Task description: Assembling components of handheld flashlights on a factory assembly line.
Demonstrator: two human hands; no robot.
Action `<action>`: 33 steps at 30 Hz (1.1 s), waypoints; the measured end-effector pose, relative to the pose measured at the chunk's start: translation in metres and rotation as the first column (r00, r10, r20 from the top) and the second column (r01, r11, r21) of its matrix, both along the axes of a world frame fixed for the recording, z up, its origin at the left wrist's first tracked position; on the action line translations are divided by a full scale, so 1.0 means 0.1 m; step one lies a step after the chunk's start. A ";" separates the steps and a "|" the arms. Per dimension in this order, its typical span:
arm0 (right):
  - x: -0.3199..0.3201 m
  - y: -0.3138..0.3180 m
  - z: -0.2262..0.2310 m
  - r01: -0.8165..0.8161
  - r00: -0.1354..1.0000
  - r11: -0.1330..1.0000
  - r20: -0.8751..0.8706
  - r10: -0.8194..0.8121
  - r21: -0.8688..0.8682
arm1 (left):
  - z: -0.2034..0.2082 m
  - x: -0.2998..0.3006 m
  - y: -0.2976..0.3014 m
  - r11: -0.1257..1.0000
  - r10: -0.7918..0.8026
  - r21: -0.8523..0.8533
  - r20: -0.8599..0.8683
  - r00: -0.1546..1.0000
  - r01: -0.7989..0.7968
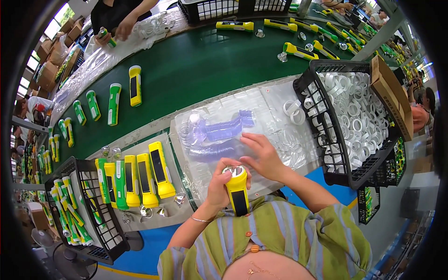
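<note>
My left hand (217, 185) is wrapped round a yellow flashlight (238, 192) with a dark panel on its body, held upright near my chest. Its head faces up and shows a shiny reflector (235, 171). My right hand (265, 158) hovers just right of that head, fingers stretched and apart, with nothing visible in it. Rows of thin clear plastic discs (219, 130) lie on a plastic-covered surface beyond both hands. More yellow and green flashlights (149, 179) stand side by side on the left, with small loose reflectors (179, 199) beside them.
A black crate (343, 163) of white rings (354, 109) stands on the right, a cardboard piece (392, 100) at its edge. Another black crate (105, 233) on the left holds flashlights. Beyond runs a green conveyor belt (186, 70) carrying flashlights. A co-worker's hand (125, 28) is across it.
</note>
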State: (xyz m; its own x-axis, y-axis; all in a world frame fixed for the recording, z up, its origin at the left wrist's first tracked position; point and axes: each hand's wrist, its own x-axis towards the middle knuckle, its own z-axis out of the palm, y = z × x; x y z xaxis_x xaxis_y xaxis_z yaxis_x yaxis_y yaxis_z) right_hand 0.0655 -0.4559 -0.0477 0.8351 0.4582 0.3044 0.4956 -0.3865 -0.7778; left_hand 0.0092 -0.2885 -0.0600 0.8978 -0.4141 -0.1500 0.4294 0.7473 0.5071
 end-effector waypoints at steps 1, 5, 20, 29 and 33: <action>0.03 0.05 -0.15 0.147 0.959 0.981 0.262 -0.111 -0.125 | -0.01 0.00 0.02 1.000 -0.003 -0.029 0.026 1.000 0.003; 0.03 -0.04 -0.36 0.143 0.910 0.974 0.410 -0.058 -0.178 | 0.04 0.00 0.10 1.000 0.008 -0.025 0.073 0.997 -0.007; 0.05 -0.15 -0.22 0.250 0.872 0.968 0.435 -0.225 -0.001 | 0.08 0.00 0.03 1.000 -0.007 0.030 0.082 0.997 0.005; -0.21 -0.20 0.63 -0.219 0.881 0.967 0.400 0.254 -0.132 | 0.16 -0.05 -0.01 0.996 -0.083 -0.009 0.122 0.989 0.085; -0.21 -0.20 0.64 -0.223 0.882 0.964 0.392 0.262 -0.143 | 0.19 -0.07 -0.03 0.994 -0.108 0.044 0.147 0.983 0.102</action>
State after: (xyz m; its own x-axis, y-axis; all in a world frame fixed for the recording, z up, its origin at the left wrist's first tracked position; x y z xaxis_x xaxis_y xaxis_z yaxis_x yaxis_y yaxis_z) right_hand 0.0448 -0.4754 0.0167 0.5076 0.6723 0.5388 0.8465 -0.2727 -0.4573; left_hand 0.0019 -0.2918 -0.0411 0.8629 -0.5041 -0.0347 0.4225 0.6822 0.5968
